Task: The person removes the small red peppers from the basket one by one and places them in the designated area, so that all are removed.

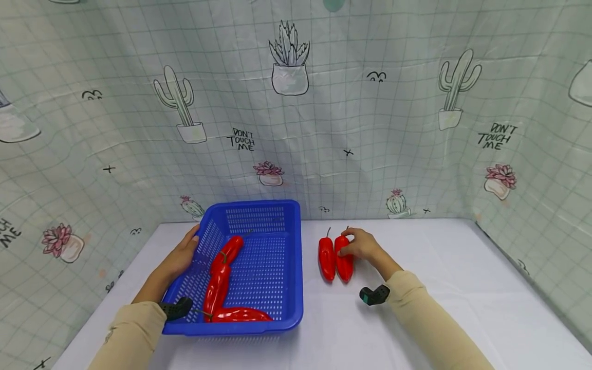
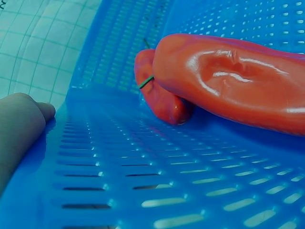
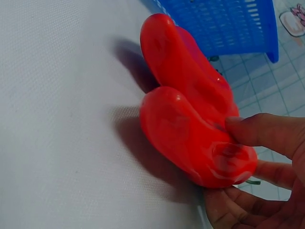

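A blue plastic basket [image 1: 270, 272] with slotted walls stands on the white table. My left hand [image 1: 182, 254] grips its left rim; most of the fingers are hidden in the left wrist view. Three glossy red chili peppers lie inside: one towards the back [image 1: 234, 247], one along the left side [image 1: 216, 294] and one across the front [image 1: 242, 314]. To the right of the basket, two more lie side by side with stems pointing away. My right hand [image 1: 362, 243] pinches the right one [image 3: 186, 138] between thumb and fingers near its stem end. The left one [image 1: 326, 259] touches it.
A white cloth [image 1: 439, 257] covers the table. Behind it and along both sides hangs a pale checked curtain [image 1: 324, 113] printed with potted cacti. Black devices [image 1: 375, 295] are worn at both wrists.
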`<state>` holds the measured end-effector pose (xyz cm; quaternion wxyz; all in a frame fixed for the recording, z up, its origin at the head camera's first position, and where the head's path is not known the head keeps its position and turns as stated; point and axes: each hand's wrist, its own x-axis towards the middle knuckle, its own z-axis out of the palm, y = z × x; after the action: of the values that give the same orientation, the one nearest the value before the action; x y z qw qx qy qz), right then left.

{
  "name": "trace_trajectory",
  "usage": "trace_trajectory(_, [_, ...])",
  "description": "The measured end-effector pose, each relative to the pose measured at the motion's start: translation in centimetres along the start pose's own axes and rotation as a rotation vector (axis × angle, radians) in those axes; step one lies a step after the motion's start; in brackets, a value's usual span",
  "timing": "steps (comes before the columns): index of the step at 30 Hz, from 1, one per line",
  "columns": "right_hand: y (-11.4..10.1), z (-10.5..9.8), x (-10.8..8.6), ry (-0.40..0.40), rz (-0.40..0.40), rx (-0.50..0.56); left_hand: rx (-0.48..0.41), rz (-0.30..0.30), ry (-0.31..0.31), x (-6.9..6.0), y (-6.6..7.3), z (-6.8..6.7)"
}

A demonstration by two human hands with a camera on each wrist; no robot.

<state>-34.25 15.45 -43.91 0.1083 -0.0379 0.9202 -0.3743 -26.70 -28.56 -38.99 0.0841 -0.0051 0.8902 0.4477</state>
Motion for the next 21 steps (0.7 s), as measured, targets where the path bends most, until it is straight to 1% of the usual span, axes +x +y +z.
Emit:
trace_trajectory(6, [-0.3,-0.31,0.17,-0.014,-0.011,-0.009,0.015,-0.007,0.001,-0.12,0.21,-0.19])
trace_trajectory(11, [-0.53,-0.45,0.16,-0.008,-0.013,-0.016,0.036,-0.013,0.002,-0.04,0.28,-0.35])
trace_trajectory(17, [-0.44,-0.42,0.06,-0.003,0.005,-0.049,-0.016,0.0,-0.014,0.04,-0.14,-0.3])
trace_trajectory(19, [-0.34,-0.46,0.02,-0.005,0.011,-0.049,-0.024,0.006,-0.017,0.04,-0.3,-0.26])
trace_trajectory(21, [-0.22,-0.48,-0.04,-0.01,0.017,-0.04,-0.014,0.004,-0.018,0.02,-0.4,-0.22])
